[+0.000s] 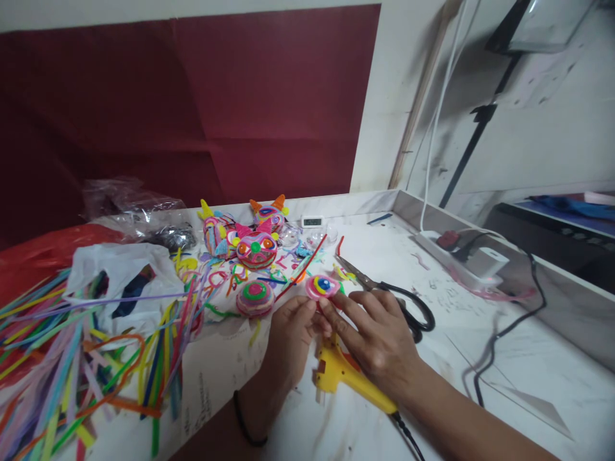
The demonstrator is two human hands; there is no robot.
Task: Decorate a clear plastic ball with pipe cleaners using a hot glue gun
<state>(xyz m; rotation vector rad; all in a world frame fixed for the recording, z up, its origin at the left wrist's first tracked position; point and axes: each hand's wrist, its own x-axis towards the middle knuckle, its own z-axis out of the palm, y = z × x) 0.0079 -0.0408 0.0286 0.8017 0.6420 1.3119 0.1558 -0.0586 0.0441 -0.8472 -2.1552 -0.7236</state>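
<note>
Both my hands meet over the white tabletop [528,358]: left hand [291,336] and right hand [379,339] pinch a pink coiled pipe-cleaner disc [322,286] between their fingertips, each grip narrow on it. Yellow glue gun [341,374] lies under my right hand. Black-handled scissors [394,298] rest just beyond.

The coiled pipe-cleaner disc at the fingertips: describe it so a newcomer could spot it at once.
Start at the white table and find the black-handled scissors. Just to their left, both hands pinch a small coiled disc. Unlike the striped dome further left, it is flat, with a pink rim, a yellow ring and a blue centre.
</note>
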